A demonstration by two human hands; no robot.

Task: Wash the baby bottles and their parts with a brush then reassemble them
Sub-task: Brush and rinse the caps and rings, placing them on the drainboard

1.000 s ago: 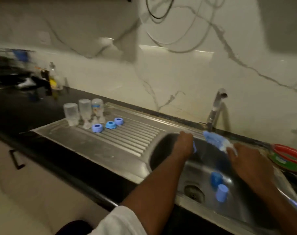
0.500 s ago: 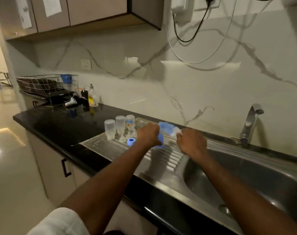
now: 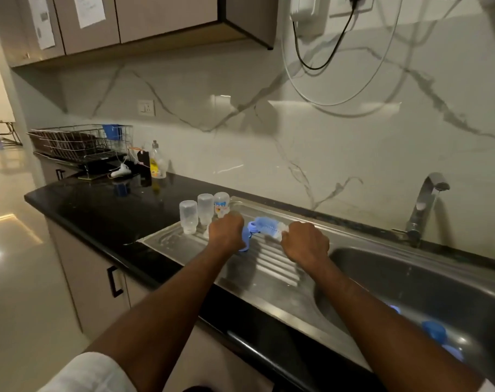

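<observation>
From the head view I have both hands over the ribbed drainboard (image 3: pixel 271 261) of the steel sink. My left hand (image 3: pixel 226 232) has its fingers curled round a small blue bottle ring (image 3: pixel 246 239), held just above the ribs. My right hand (image 3: pixel 305 244) is fisted on the handle of the bottle brush (image 3: pixel 267 226), whose blue bristle head points left and nearly meets the ring.

Three clear bottle bodies (image 3: pixel 205 209) stand upside down in a row at the far left corner of the drainboard, just behind my left hand. More blue parts (image 3: pixel 434 332) lie in the sink basin (image 3: pixel 410 284) at lower right, well apart from my hands. On the black desk (image 3: pixel 99 205) to the left sit a dish soap bottle (image 3: pixel 157 162) and a wire dish rack (image 3: pixel 70 142).

I judge the ring to be light, rigid plastic, and wet, so slippery; pinching it across its outer rim keeps the hole free for the bristles. The brush head is soft and springy, so it will bend rather than push the ring away, but the handle wants a firm whole-hand grip. The upturned bottles look light and top-heavy on the ribs: a knock from my left knuckles could topple them. I would take each round its middle.
</observation>
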